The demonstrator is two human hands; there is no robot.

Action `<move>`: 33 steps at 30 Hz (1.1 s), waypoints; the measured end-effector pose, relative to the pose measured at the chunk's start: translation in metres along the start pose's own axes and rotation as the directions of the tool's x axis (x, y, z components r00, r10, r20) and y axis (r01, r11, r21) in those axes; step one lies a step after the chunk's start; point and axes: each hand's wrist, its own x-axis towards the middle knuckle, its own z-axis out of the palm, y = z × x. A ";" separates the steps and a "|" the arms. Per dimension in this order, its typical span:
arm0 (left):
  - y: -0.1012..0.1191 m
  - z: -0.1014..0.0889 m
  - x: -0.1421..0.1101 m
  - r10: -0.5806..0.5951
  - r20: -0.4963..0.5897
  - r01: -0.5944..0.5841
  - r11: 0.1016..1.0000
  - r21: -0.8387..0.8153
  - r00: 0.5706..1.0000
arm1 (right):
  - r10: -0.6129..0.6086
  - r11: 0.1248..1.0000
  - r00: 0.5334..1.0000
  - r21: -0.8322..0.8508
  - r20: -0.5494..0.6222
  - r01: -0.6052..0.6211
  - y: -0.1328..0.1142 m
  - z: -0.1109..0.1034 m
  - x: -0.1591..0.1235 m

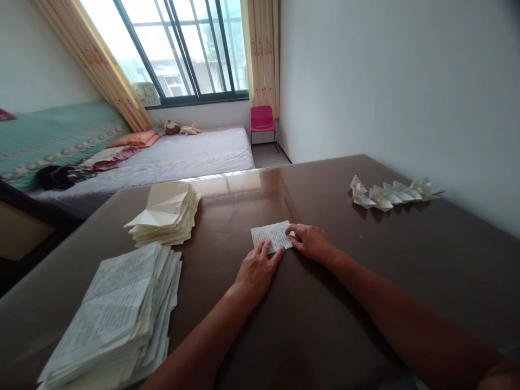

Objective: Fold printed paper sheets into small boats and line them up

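Note:
A small folded sheet of paper [271,234] covered with writing lies flat near the middle of the brown table. My left hand [258,265] rests on its lower edge, fingers stretched out and apart. At the paper's right edge, my right hand [312,241] has its fingers curled, with thumb and forefinger closed on the border. To the left stand two piles: written sheets with crease lines [117,303] nearer to me, and cream creased paper [164,216] behind them. A row of folded paper boats [385,194] sits at the far right.
The glossy table [349,319] runs beneath everything, with a white wall [390,81] along its right side. Beyond its far edge are a bed [203,151], a pink chair [262,119] and a window [195,49] with curtains.

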 end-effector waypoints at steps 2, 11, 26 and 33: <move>0.001 0.001 0.000 0.002 0.009 -0.002 1.000 0.015 1.000 | -0.069 0.997 0.994 -0.025 -0.083 0.067 -0.001 -0.004 -0.002; 0.000 -0.003 0.000 0.027 0.002 -0.027 0.997 0.077 1.000 | -0.545 0.825 0.839 0.179 0.000 0.536 -0.007 0.001 -0.005; -0.002 -0.017 -0.011 -0.051 0.026 0.046 0.985 0.166 0.998 | -0.473 0.876 0.848 0.023 0.238 0.482 0.010 -0.033 -0.010; -0.001 -0.027 -0.014 -0.106 0.040 0.096 0.977 0.193 0.994 | -0.336 0.932 0.904 -0.044 0.264 0.359 0.007 -0.041 -0.012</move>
